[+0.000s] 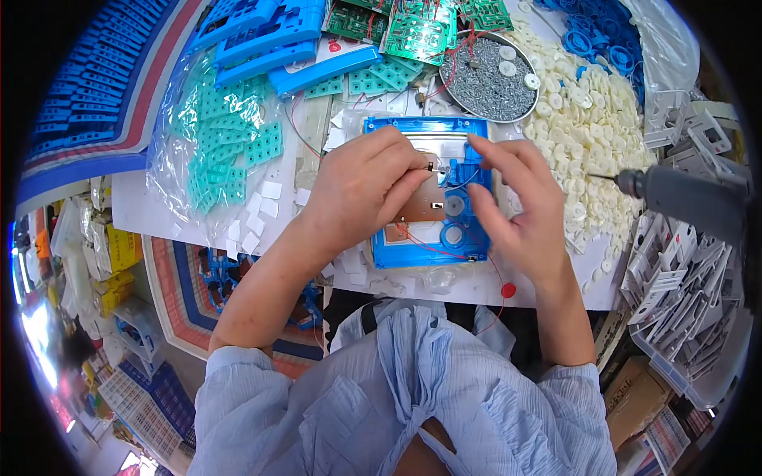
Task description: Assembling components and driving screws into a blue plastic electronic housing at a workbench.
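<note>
A blue plastic casing [413,258] lies open in front of me, with a brown circuit board [421,208] inside it. My left hand [357,186] is over the casing's left side, thumb and fingers pinched together at the board's upper part beside a small black component. Whatever sits between those fingertips is hidden. Around the casing's right side, my right hand [520,190] has thumb and forefinger spread apart, their tips close to the blue inner parts. Thin red wires [429,244] run from the board across the casing, and a red disc [509,290] hangs near its lower right corner.
Behind the casing stands a round tray of screws [492,99], beside green circuit boards [419,30] and blue casings [270,47]. Teal pads [230,151] lie left. White plastic discs [587,151] are heaped right, where a grey electric screwdriver [686,198] juts in.
</note>
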Motion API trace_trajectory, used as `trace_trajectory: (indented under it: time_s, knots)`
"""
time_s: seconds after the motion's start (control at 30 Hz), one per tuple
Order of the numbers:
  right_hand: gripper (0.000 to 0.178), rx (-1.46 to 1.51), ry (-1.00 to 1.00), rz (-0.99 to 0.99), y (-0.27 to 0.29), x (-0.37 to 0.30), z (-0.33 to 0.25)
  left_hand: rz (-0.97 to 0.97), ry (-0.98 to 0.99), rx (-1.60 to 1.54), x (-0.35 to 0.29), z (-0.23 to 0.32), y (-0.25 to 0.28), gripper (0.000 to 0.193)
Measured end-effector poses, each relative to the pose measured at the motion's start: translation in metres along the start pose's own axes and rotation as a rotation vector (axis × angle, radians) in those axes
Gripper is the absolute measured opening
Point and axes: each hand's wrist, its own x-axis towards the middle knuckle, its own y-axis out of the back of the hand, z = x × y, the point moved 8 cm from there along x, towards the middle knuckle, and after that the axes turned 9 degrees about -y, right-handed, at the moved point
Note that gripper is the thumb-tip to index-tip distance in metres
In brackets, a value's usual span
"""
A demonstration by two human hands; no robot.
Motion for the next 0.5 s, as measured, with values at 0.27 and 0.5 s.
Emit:
trace_trajectory:
  time_s: [0.27, 0.5]
  knots:
    - [0.037, -0.005, -0.191, 0.037, 0.043, -0.027, 0.037, -0.008, 0.061, -0.053, 0.0, -0.005, 0.001, 0.012]
    - [0.032, 0.145, -0.063, 0.12, 0.023, 0.03, 0.006, 0.18, 0.094, -0.028, 0.001, -0.013, 0.011, 0.01]
